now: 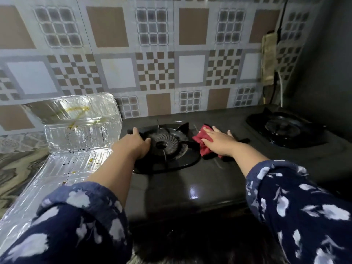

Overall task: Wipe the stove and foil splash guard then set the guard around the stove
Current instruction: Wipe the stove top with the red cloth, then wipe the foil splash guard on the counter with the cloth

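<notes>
The black two-burner stove (190,183) sits on the surface against the patterned tile wall, and everything here is placed from it. The foil splash guard (80,130) lies off the stove's left side, partly unfolded: one panel stands at the back near the wall, another lies flat along the surface towards the person. It carries yellow streaks and dark specks, so it does not look wiped yet.

The guard appears to be thin, light foil sheet that will bend, crease and dent easily, and its edges could tear. It is probably best wiped with gentle flat pressure while backed by the surface, and lifted by the folded rims with both hands rather than pinched mid-panel.

The red cloth (202,141) is soft and bunched on the stove top, between the left burner (165,145) and the right burner (282,128). The right hand (217,140) presses flat on it, fingers (229,133) straight and slightly spread, not curled round it. This looks like the stove-wiping step.

The left hand (138,143) reaches to the left burner's pan support, its fingers curled over the near-left prong and rim, apparently gripping it to steady or lift it; how firm the hold is cannot be told. The support looks like rigid, heavy cast metal, likely greasy, so a full grip on a prong suits it.
</notes>
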The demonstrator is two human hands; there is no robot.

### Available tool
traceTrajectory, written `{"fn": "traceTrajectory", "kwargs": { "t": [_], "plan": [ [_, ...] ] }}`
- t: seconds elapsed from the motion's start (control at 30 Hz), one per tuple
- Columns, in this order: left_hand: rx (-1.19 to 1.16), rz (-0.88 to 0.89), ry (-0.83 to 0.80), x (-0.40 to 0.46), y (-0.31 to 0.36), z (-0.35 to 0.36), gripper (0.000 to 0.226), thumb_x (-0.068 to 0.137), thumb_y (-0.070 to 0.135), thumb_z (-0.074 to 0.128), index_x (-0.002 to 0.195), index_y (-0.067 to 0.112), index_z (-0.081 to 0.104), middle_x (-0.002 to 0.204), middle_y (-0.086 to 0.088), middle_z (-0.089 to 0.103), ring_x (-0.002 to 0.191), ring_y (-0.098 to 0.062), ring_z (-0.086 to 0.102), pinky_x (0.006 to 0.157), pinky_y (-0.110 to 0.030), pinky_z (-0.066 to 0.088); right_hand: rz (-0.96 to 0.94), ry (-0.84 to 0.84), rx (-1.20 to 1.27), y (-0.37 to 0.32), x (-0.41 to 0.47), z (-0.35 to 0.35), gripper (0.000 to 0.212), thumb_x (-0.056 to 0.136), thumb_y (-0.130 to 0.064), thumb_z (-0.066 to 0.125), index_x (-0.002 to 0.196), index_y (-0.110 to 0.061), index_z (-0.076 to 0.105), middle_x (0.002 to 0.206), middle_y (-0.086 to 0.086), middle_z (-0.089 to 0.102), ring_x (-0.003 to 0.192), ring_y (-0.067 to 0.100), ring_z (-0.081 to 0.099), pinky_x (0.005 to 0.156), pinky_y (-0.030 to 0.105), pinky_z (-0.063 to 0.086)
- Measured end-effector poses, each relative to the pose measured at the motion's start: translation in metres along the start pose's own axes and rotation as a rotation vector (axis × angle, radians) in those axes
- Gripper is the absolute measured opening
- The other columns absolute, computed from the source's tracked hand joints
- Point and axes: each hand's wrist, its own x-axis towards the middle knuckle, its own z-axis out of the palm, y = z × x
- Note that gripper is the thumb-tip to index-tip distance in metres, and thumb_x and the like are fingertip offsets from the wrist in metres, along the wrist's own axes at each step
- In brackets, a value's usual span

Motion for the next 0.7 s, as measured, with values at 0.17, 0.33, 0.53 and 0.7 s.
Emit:
{"fn": "traceTrajectory", "kwargs": {
  "t": [0.17,0.33,0.53,0.7],
  "plan": [
    [0.037,0.113,0.168,-0.053,0.004,-0.001,0.053,0.093,0.045,0.034,0.130,0.009,0.047,0.136,-0.014,0.048,0.127,-0.031,0.045,0.101,-0.048,0.039,0.046,0.056,-0.067,-0.009,-0.055,0.019,0.053,0.100,-0.042,0.017,0.151,-0.027,0.016,0.160,-0.013,0.003,0.148,0.014,-0.007,0.116,0.054,-0.012],
    [-0.007,0.141,0.243,-0.105,-0.001,0.009,0.046,0.093,0.039,0.038,0.129,0.011,0.047,0.142,-0.010,0.041,0.135,-0.026,0.035,0.108,-0.051,0.031,0.046,0.193,-0.077,-0.024,-0.098,0.033,0.055,0.099,-0.042,0.022,0.149,-0.018,0.025,0.160,-0.003,0.013,0.147,0.018,0.005,0.119,0.044,0.004],
    [-0.046,0.068,0.294,-0.170,-0.008,0.015,0.041,0.095,0.033,0.036,0.125,0.010,0.051,0.138,-0.009,0.048,0.127,-0.029,0.046,0.104,-0.045,0.037,-0.093,0.312,-0.029,-0.048,-0.129,0.050,0.048,0.097,-0.039,0.034,0.137,-0.015,0.045,0.152,0.003,0.036,0.137,0.023,0.028,0.112,0.039,0.024],
    [-0.084,0.005,0.317,-0.229,-0.025,0.030,0.034,0.094,0.030,0.038,0.116,0.013,0.056,0.125,-0.010,0.056,0.114,-0.032,0.055,0.097,-0.045,0.040,-0.309,0.382,0.047,-0.086,-0.157,0.067,0.044,0.097,-0.038,0.043,0.130,-0.010,0.053,0.129,0.011,0.059,0.124,0.029,0.043,0.102,0.039,0.033]
  ]
}}
